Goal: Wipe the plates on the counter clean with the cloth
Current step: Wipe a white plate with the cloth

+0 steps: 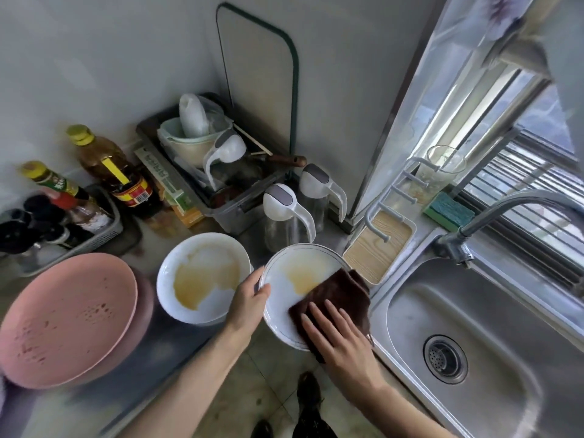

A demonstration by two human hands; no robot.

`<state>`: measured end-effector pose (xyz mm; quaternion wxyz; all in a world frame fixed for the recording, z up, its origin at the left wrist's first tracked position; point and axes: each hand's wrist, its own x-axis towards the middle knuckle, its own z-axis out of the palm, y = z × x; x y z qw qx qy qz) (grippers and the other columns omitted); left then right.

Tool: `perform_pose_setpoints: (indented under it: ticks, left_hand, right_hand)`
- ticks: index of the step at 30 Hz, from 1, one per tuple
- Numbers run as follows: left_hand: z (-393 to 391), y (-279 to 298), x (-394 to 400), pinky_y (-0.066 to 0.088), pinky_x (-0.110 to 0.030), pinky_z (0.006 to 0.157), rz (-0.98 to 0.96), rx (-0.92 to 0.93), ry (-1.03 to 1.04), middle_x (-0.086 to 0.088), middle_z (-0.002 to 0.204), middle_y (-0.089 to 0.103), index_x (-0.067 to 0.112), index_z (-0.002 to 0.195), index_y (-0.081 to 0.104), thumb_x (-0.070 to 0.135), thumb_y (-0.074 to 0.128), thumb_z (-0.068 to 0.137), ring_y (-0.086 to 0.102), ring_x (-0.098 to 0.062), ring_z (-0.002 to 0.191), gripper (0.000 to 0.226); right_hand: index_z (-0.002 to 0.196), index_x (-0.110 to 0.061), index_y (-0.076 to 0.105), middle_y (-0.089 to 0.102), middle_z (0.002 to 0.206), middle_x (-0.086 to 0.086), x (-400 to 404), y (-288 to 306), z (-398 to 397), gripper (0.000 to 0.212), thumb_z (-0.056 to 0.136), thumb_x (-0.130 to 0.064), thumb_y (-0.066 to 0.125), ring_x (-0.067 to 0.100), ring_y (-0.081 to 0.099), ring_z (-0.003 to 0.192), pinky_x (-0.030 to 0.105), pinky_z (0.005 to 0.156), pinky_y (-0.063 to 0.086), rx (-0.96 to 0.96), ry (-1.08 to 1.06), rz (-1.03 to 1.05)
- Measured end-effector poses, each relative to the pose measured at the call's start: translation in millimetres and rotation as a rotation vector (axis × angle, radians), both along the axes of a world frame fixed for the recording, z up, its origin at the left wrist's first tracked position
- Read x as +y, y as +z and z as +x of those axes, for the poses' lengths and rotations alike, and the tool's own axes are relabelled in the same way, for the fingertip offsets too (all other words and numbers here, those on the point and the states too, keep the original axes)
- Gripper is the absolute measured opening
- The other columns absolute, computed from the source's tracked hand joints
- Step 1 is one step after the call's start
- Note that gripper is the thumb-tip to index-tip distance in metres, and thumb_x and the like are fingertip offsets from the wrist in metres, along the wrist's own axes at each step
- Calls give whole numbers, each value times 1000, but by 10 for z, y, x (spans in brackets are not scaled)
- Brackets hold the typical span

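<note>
A pink plate [66, 317] lies speckled with residue at the left edge of the bench [158, 358], and just beside it a white bowl-shaped plate [202, 276] carries a broad yellow-brown film. To its right, the left hand [249, 295] pinches the rim of a white gilt-edged plate [284, 273], thumb over the lip, holding it tilted out past the bench edge above the tiled floor [252, 384]. The right hand [341, 339] lies flat with fingers straight, pressing a folded brown cloth [338, 295] against the plate's lower right; this grip curls round nothing. A yellow smear remains at the plate's centre, just above the cloth's upper edge. The steel sink [493, 336] sits on the right. The wipe would likely go best with the cloth swept up and across that smear under even palm pressure, while the left grip braces the rim firmly against the push, since the plate appears unsupported below and could slip.
</note>
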<state>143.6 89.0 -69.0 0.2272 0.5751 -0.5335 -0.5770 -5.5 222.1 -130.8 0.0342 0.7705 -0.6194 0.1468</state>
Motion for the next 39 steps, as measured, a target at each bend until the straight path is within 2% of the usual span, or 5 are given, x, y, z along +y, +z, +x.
perform_pose_setpoints:
  ticks: [8,16,22,35,39]
  left_hand:
    - [251,545,-375,51,-15,54,124,-23,-428,-3,101,69,27,121,53,7,44,96,66,-8,77,34]
    - [229,370,17,41,-38,102,156,190,80,10,143,43,44,135,34,36,67,79,47,-15,125,66]
    - [49,256,559,36,-51,108,46,401,353,-2,133,56,31,130,45,9,56,85,53,-22,122,51]
    - [354,316,241,45,-42,99,163,402,105,-5,124,63,28,123,54,5,53,88,59,-22,115,42]
    - [278,280,316,35,-46,110,129,403,130,-1,130,60,29,127,53,40,53,87,53,-18,124,41]
  right_hand:
    - [141,-19,37,51,139,2,96,198,-159,43,101,-17,21,30,49,126,44,101,36,104,134,-98]
    - [118,-12,66,64,122,4,-47,498,-133,38,99,-14,33,27,63,108,41,90,52,28,29,-287]
    - [124,-17,61,61,128,1,-7,592,286,47,80,-17,45,22,60,115,34,90,51,-183,-50,-137]
    - [132,-21,54,44,142,-9,-50,818,133,52,102,-46,20,10,31,137,36,111,29,-410,57,266]
    - [147,-34,22,11,154,-18,-141,879,572,59,95,-54,2,5,0,143,40,118,-1,-432,26,375]
